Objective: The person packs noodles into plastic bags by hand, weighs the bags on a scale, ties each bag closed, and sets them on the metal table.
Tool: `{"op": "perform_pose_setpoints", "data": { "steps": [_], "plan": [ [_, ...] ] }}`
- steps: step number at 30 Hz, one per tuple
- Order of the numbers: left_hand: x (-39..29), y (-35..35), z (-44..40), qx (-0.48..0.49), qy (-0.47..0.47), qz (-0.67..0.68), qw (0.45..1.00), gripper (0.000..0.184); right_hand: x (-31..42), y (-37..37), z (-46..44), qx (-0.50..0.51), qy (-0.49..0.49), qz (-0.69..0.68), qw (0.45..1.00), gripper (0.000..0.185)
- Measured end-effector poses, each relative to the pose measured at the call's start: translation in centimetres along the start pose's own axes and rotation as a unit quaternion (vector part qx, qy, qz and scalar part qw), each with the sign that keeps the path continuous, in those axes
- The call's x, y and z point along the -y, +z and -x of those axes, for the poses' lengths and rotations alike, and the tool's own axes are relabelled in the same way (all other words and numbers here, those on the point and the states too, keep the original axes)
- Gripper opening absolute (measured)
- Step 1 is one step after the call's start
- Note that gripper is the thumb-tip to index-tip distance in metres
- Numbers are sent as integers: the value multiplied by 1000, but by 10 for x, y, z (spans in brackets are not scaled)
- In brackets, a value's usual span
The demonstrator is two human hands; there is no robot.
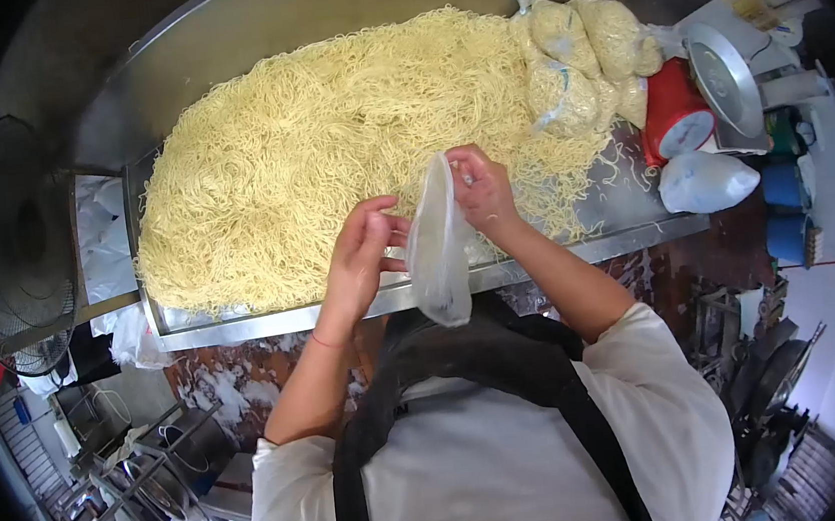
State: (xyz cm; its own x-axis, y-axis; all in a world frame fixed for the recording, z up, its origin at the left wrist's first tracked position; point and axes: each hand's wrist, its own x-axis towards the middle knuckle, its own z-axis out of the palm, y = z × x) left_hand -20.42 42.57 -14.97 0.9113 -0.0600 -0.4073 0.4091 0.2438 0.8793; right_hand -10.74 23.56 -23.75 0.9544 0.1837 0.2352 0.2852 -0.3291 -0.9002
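Observation:
A clear plastic bag [437,254] hangs down between my hands, its mouth partly spread. My right hand [480,189] pinches the rim of the bag at its upper right. Just left of the bag is my left hand [366,250], fingers apart and curved, with nothing visible in it. Beyond both hands a large heap of pale yellow noodles [326,149] covers much of the metal table [637,239]. Filled bags of noodles [569,55] are piled at the heap's right end.
A red scale [669,106] with a round metal pan [725,80] stands at the table's right, beside a white plastic bundle [707,181]. Raised metal walls edge the table's back. A fan [12,229] stands at the far left, with racks below it.

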Motion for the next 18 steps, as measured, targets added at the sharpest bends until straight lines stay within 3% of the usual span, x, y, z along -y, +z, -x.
{"op": "perform_pose_setpoints", "data": {
  "steps": [2,3,5,6,9,12,13,15,16,18],
  "plan": [
    [-8,24,3,-76,10,115,990,41,-7,4,-5,38,-43,11,998,9],
    [0,22,-5,-75,42,-13,996,36,-10,5,-10,58,-68,17,996,8],
    [11,22,-25,-71,96,-263,957,30,-9,11,-19,58,-107,44,992,10],
    [9,17,-30,-84,25,-302,949,20,-8,13,-25,56,-126,58,989,11],
    [62,-21,-59,-209,121,-108,964,18,-17,3,-42,140,-11,32,990,27],
    [38,-57,-42,-311,130,73,939,18,-60,5,-71,-21,-146,236,960,51],
    [46,-86,-37,-319,158,125,926,19,-69,7,-78,32,-79,318,944,59],
    [50,-129,-29,-333,185,86,921,21,-84,13,-91,104,16,416,903,71],
    [46,-145,-25,-290,197,128,928,19,-92,17,-100,125,42,436,890,76],
    [31,-162,-26,-345,165,-21,924,16,-112,27,-120,115,11,370,922,80]
  ]
}}
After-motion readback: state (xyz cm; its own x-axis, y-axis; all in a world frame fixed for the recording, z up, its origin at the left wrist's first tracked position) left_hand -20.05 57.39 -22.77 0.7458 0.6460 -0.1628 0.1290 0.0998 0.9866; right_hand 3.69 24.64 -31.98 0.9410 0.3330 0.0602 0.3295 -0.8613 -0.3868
